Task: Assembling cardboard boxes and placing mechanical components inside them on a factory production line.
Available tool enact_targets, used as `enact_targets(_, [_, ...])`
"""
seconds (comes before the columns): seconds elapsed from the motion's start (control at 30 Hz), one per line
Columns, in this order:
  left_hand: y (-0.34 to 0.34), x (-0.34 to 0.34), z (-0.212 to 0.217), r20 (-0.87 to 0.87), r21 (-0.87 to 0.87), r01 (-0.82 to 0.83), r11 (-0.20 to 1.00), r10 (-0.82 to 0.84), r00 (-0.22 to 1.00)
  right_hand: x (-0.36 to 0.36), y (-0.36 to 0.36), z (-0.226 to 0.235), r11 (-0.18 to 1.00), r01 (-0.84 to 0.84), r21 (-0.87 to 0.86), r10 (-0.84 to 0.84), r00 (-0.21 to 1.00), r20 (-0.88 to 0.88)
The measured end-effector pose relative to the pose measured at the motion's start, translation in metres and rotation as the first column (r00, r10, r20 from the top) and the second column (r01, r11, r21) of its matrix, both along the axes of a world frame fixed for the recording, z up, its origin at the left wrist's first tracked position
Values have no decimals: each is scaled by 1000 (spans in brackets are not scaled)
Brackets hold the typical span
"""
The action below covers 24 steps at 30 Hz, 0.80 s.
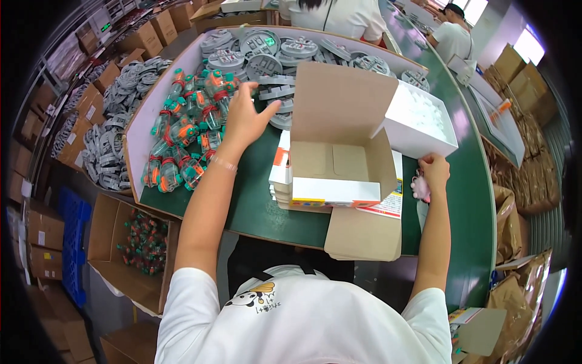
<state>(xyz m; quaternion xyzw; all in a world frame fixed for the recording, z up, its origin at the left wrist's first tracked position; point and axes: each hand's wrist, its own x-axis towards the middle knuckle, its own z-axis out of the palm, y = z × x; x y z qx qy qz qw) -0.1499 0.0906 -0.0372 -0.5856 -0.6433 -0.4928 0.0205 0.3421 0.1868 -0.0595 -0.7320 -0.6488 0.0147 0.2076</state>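
Green matte table (254, 206) carries an open cardboard carton (339, 151), flaps up. Left hand (245, 118), fingers spread wide, rests over glossy teal-orange plastic pieces (182, 142). Right hand (433, 170) grips a small pink fluffy charm (419, 187) beside carton.

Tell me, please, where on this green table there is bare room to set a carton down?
Bare green table lies between the teal bottles and the open carton, and beyond the white tray on the right. Bottles and grey parts crowd the left and far side.
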Motion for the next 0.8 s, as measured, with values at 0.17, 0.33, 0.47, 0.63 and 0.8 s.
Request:
enact_targets(0.17, [78,-3,7,50,-293,-166,941,188,981,-16,-26,28,980,-48,193,52,999,-16])
enact_targets(0.33, [91,7,20,7,-538,-307,785,369,930,-66,-93,93,926,-72,370,226,891,-394])
enact_targets(0.47, [91,2,19,109,-473,-285,834,376,920,-93,-119,108,836,-97,540,444,697,-563])
enact_targets(0.63, [34,6,56,209,222,-99,970,52,976,-126,-148,129,760,-133,636,606,498,-620])
enact_targets(0.8, [-83,49,94,59,410,184,893,-228,972,-175,-166,148,428,-449,784,902,265,-340])
